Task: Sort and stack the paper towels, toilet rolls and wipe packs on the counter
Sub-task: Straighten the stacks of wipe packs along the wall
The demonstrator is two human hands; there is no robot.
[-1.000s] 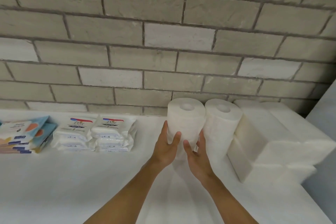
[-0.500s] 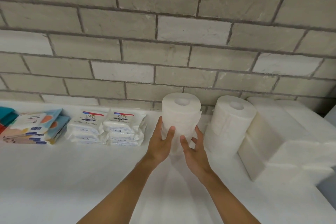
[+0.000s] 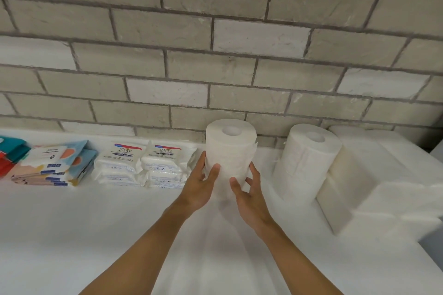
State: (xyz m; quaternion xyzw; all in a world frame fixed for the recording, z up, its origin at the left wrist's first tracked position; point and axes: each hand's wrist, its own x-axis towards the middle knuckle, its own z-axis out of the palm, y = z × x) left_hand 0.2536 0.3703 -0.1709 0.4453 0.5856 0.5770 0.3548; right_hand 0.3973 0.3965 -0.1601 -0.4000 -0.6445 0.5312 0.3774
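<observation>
So the left hand (image 3: 200, 185) and right hand (image 3: 250, 197) both cup the upright roll (image 3: 230, 151) low down, fingers curled round it (steadier for something that tall, I'd guess), wipes (image 3: 143, 165) left of the grip, second roll (image 3: 309, 160) right.

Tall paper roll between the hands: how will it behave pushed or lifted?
Probably light and soft: the paper roll is wound tissue, so the left hand and right hand could dent it. Upright and taller than wide on the counter, it may tip under a high push, then roll.
</observation>
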